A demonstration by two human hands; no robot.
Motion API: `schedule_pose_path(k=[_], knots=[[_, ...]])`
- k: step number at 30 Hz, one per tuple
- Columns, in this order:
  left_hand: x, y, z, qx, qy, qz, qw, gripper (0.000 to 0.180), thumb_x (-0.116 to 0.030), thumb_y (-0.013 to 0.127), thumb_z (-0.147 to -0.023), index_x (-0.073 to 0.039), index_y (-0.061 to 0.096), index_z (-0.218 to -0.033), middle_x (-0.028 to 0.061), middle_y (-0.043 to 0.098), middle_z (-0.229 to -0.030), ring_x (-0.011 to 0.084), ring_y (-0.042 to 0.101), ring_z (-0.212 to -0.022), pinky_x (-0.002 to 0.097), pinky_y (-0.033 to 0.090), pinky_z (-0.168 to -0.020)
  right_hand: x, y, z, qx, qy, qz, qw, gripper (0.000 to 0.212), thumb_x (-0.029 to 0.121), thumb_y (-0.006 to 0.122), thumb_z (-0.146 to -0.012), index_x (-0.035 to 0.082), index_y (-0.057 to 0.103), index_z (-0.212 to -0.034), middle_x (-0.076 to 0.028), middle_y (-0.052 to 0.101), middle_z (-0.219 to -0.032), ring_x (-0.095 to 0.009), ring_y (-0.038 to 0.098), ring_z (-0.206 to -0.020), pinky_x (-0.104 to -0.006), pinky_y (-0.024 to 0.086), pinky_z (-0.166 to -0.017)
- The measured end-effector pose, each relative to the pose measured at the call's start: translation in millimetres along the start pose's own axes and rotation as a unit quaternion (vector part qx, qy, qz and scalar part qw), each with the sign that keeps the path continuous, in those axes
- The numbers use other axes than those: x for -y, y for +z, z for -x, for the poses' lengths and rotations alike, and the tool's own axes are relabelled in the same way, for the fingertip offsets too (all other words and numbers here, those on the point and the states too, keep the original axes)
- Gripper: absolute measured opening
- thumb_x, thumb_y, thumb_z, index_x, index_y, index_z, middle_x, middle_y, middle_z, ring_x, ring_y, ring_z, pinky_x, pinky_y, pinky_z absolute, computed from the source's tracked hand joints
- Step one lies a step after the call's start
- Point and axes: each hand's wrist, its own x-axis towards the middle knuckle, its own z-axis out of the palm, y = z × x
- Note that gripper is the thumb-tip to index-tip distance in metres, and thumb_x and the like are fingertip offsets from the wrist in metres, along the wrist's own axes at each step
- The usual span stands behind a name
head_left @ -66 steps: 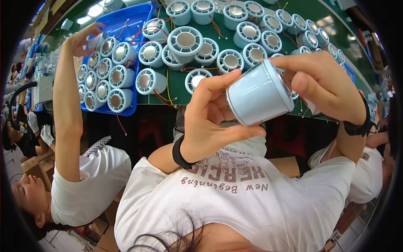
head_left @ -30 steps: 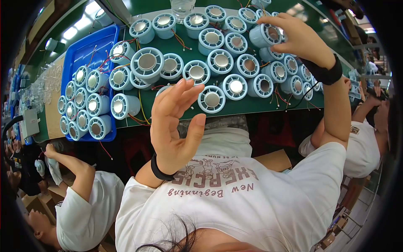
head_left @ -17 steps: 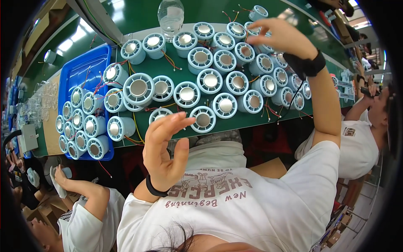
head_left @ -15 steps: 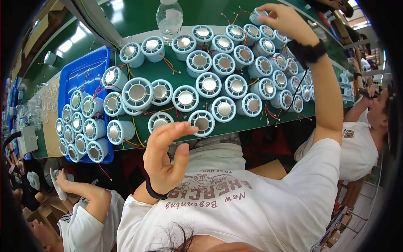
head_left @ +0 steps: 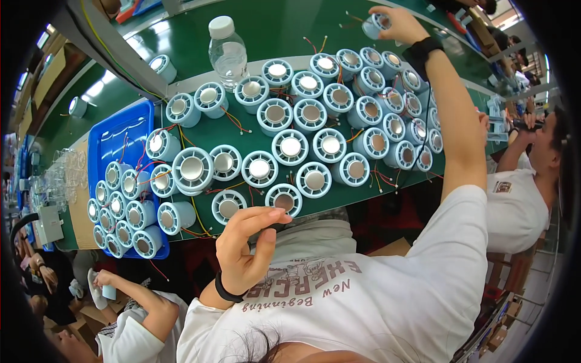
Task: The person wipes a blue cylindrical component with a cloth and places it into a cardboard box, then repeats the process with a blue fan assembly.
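Newly, right hand clasped round a pale-blue cylinder; left hand still half-curled, empty.

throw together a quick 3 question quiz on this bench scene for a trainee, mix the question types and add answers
1. Which of the person's own hands holds a light-blue cylinder out beyond the crowded ones?
2. True or false: the clear bottle stands upright with a white cap on it.
3. Seen from the person, where is the loaded blue tray? a) right of the bottle, b) left of the bottle and nearer, c) straight beyond the bottle

Key:
1. The right hand
2. True
3. b
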Motion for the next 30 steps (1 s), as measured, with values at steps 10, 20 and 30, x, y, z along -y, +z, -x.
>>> schedule_pose_path(k=[10,20,30], knots=[[-36.2,34.6,-19.0,0.130,0.142,-0.045,0.980,0.075,0.009,0.070,-0.075,0.000,0.040,-0.144,0.0275,0.030,-0.147,0.0393,0.048,-0.128,0.0447,0.045,-0.100,161.7,-91.7,239.8,0.051,-0.107,-0.453,0.884,0.071,0.023,0.080,-0.070,0.005,0.052,-0.133,-0.007,0.063,-0.118,-0.019,0.056,-0.114,-0.0339,0.047,-0.094],[-32.4,69.1,10.4,0.233,-0.049,0.244,0.940,0.064,-0.009,0.070,-0.084,0.005,0.042,-0.139,0.0243,0.042,-0.139,0.0306,0.053,-0.120,0.0375,0.050,-0.095,208.9,-49.8,398.0,0.116,0.136,-0.719,0.672,0.077,0.042,0.082,-0.073,0.000,0.053,-0.130,-0.008,0.065,-0.099,-0.012,0.063,-0.091,-0.0201,0.047,-0.072],[-33.3,89.2,10.3,0.393,-0.483,0.535,0.571,0.050,-0.035,0.046,-0.100,0.010,0.052,-0.121,0.0178,0.066,-0.095,0.0214,0.067,-0.082,0.0306,0.055,-0.079,261.4,13.4,512.0,-0.244,0.243,-0.614,0.710,0.046,0.022,0.064,-0.093,-0.003,0.054,-0.129,-0.007,0.063,-0.093,-0.007,0.051,-0.067,-0.0186,0.038,-0.059]])
